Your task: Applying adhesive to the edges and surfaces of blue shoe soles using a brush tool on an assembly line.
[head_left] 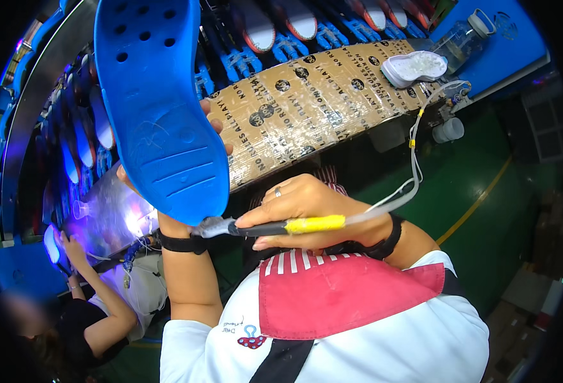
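A large blue shoe sole [166, 140] is held up close to the view, tilted, with round holes at its far end and raised lines near its rounded near end. My left hand [216, 126] is closed around it from behind; only some fingertips show past its edges, and the palm is hidden. In my right hand [304, 201] is a glue brush [262, 228] with a dark handle, yellow tape and a clear tube at its back end. Its bristles lie at the sole's near edge; I cannot tell whether they touch it.
Printed brown tape covers the bench ledge [275, 121] behind. A white sole [415, 68] and a clear jug [465, 41] stand at the far right. Shoes [256, 29] on blue holders line the back. At left, a co-worker's hand [74, 252] is beside a lit sole. The tube [414, 150] trails rightward.
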Motion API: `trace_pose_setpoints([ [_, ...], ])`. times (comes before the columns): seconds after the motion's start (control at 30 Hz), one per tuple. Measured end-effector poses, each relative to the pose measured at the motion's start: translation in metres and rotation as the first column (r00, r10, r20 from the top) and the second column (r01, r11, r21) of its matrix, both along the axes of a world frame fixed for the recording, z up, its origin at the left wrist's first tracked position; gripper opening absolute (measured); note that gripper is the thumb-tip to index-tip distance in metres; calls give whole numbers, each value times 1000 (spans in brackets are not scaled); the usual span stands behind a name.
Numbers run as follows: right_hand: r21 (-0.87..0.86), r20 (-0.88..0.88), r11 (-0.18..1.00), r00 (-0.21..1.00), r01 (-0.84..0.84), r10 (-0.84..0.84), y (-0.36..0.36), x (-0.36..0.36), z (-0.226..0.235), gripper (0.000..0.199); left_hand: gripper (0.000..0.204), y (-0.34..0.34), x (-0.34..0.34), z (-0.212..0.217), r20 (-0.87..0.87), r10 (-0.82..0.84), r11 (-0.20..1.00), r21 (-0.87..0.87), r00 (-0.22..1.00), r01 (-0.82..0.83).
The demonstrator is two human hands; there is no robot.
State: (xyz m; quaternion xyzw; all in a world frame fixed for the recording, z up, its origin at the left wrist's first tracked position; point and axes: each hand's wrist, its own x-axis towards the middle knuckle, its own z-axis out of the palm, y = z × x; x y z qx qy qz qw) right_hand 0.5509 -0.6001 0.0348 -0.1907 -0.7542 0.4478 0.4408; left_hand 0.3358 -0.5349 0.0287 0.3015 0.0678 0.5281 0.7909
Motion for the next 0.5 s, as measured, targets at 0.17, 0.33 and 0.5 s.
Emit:
trace_pose_setpoints([
  [0.17, -25, -75, 998, 995, 61, -63, 7, 12, 11, 32, 113, -9, 2, 8, -79, -20, 997, -78, 997, 14],
  [0.33, 310, 69, 926, 966, 216, -248, 1, 4, 2, 30, 109, -8, 10, 15, -134, -83, 986, -155, 987, 62],
  [0.5, 247, 121, 968, 990, 36, -68, -3, 1, -1, 24, 105, -5, 7, 14, -226, -57, 983, -184, 973, 15],
])
